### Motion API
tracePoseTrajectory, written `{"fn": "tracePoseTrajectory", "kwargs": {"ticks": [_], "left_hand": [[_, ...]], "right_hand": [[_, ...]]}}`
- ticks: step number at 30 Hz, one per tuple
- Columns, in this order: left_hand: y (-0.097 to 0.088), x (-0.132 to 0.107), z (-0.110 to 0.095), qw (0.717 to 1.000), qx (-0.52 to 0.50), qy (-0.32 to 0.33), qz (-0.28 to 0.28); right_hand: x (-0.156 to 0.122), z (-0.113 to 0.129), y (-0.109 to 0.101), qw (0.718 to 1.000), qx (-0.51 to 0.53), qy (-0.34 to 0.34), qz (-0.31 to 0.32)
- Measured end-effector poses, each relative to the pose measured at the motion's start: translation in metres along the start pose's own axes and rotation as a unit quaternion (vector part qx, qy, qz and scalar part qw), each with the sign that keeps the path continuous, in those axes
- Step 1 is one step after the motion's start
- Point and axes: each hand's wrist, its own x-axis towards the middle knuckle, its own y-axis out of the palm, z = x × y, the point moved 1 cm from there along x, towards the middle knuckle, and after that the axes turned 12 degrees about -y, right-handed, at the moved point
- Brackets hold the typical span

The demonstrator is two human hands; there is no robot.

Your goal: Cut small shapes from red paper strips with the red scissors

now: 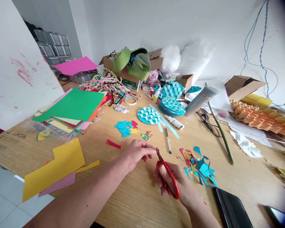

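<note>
My right hand [171, 179] grips a pair of red-handled scissors [172, 183], their dark blades pointing up and away from me. At the blade tips, my left hand [139, 152] pinches a tiny piece of red paper, mostly hidden by the fingertips. Beyond the hands lie a blue paper fish [123, 128], a red paper fish [134, 124] and a yellow one [134, 130]. Close by is a small pile of colored paper bits [146, 136]. A pen [168, 141] rests just past the scissors. To the right are blue, red and yellow paper offcuts [201, 167].
Colored sheets [71, 104] and yellow paper [54, 171] lie at left. Blue woven-looking discs [148, 115], a glue bottle [175, 122] and a grey cylinder [201, 101] stand farther back. A black phone [231, 205] is at front right. Behind is a packed cardboard box [123, 74].
</note>
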Motion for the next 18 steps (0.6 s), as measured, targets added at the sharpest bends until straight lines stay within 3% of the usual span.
{"fn": "tracePoseTrajectory", "kwargs": {"ticks": [18], "left_hand": [[0.0097, -0.005, 0.0053, 0.997, -0.075, -0.012, -0.035]], "right_hand": [[0.004, -0.0024, 0.002, 0.999, -0.037, 0.019, -0.031]]}}
